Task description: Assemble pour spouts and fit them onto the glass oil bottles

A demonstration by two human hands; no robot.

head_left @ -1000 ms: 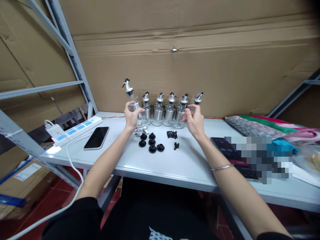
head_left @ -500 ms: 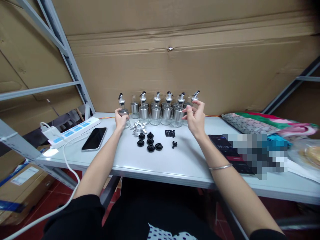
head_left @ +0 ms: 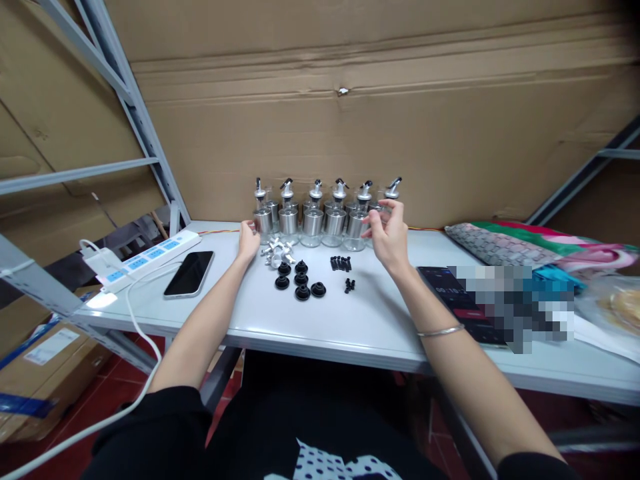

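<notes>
White tabletop point(head_left: 370, 323) is backed by cardboard point(head_left: 375, 140). Leftmost spouted bottle point(head_left: 263, 220) is stood upright at the left end of the front row. Left hand point(head_left: 248, 241) is placed just beside it, fingers partly curled; whether it's gripped can't be told. Right hand point(head_left: 389, 241) is held up by the right-end bottles point(head_left: 355, 229), thumb and fingers parted. Silver pieces point(head_left: 277, 255) are heaped in front of the row's left part, black stoppers point(head_left: 302, 292) clustered nearer the edge, small black parts point(head_left: 341, 263) laid to their right. Phone point(head_left: 190, 273) and power strip point(head_left: 156, 255) are set far left.
</notes>
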